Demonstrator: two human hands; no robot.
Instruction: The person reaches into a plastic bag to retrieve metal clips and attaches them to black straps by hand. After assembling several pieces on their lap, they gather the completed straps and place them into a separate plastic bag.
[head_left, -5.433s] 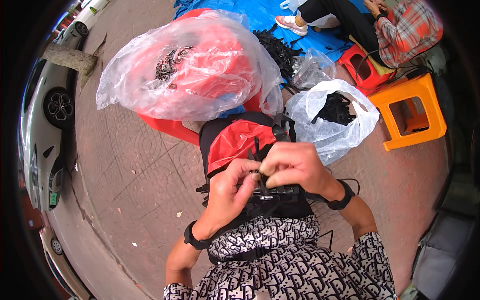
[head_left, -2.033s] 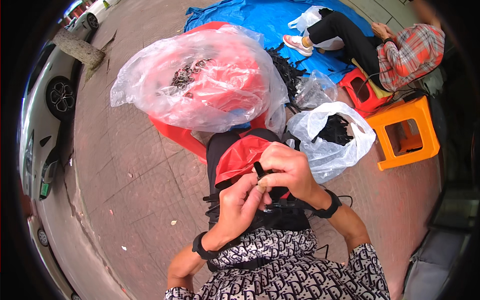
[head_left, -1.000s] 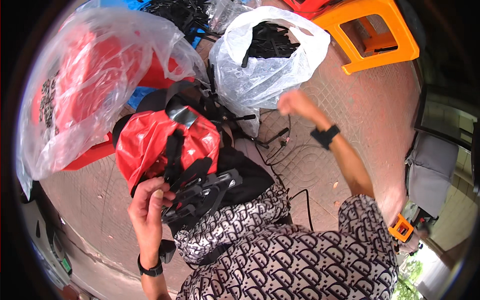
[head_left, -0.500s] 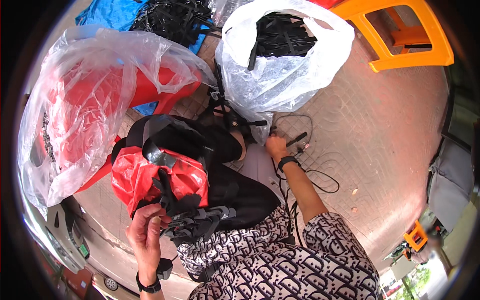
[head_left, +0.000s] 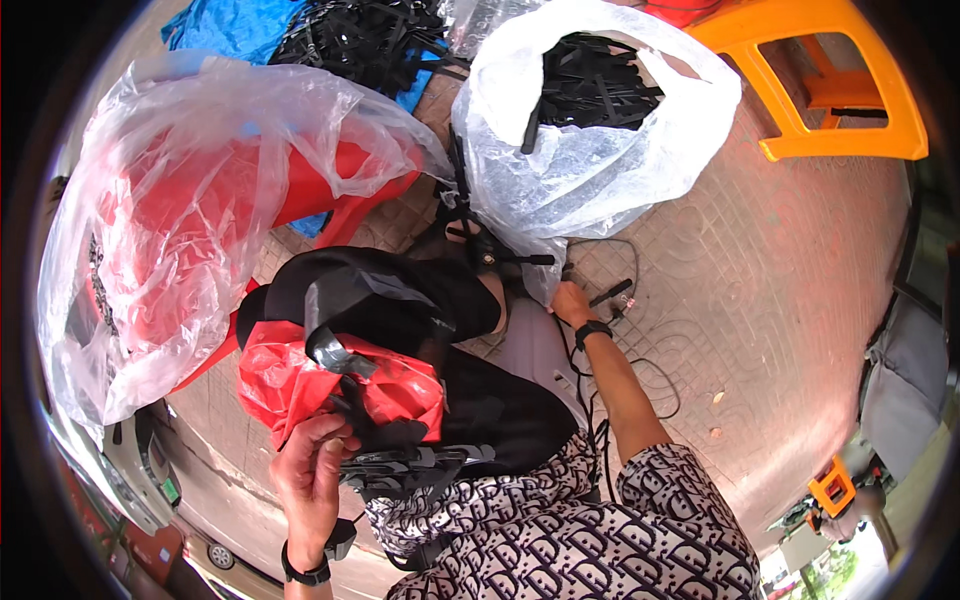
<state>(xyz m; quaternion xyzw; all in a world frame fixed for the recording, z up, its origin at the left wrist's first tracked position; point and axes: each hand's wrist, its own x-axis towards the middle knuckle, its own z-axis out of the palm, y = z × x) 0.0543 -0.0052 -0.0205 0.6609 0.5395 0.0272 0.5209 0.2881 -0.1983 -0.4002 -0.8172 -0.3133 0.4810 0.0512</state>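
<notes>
Over my lap, my left hand (head_left: 315,465) has its thumb and fingers pinched on a dark strap end, partly blurred. Beside those fingers lies a bundle of black straps with grey, buckle-like parts (head_left: 415,470), resting on my thigh. A crumpled red plastic bag (head_left: 275,375) lies on my lap just beyond, with a shiny dark strip (head_left: 325,340) across it. My right hand (head_left: 572,303) reaches down past my knee to the foot of the white plastic bag (head_left: 620,185). Its fingers are curled closed, and whatever they hold is hidden. A black rod-like handle (head_left: 611,291) lies beside it.
Black strips (head_left: 600,85) fill the white bag. Another black heap (head_left: 350,45) sits on blue sheeting (head_left: 225,30). Clear plastic (head_left: 150,170) drapes a red stool (head_left: 350,210) at left. An orange stool (head_left: 840,130) stands far right. Thin black cables (head_left: 655,375) loop across the paving.
The whole view has shifted, so everything sits slightly further right and lower. The bundle by my left hand has turned a little. Both hands keep nearly the same places and stay closed.
</notes>
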